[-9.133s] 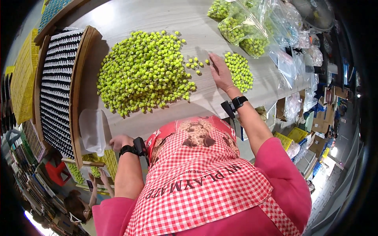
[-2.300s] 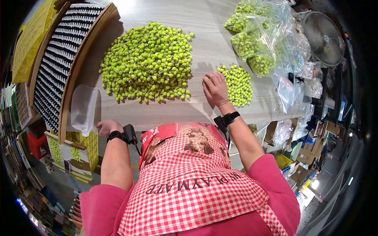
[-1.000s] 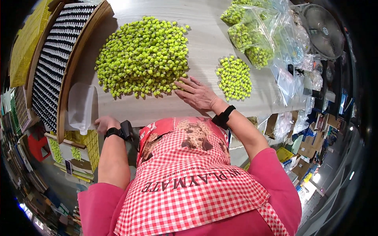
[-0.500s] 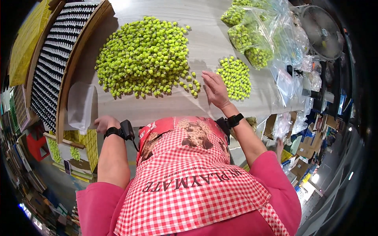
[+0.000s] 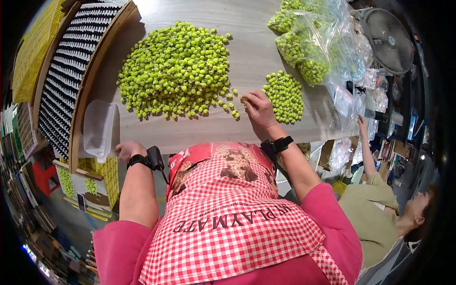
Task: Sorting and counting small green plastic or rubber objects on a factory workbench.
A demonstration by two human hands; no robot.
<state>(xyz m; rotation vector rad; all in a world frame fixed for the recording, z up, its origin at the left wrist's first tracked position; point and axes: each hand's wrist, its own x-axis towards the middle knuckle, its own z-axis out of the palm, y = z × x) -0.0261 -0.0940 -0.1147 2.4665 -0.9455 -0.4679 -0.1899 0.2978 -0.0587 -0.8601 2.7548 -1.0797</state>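
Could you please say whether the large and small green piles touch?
Apart: in the head view, grey tabletop shows between the large pile and the small pile.

right hand (image 5: pixel 260 112) curled from flat, co-worker (image 5: pixel 368 223) now reaching in at right

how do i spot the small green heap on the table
On the table, go right from the big heap, past the right hand. There lies the small heap: loose, not in the bags beyond, and far smaller than the big heap.
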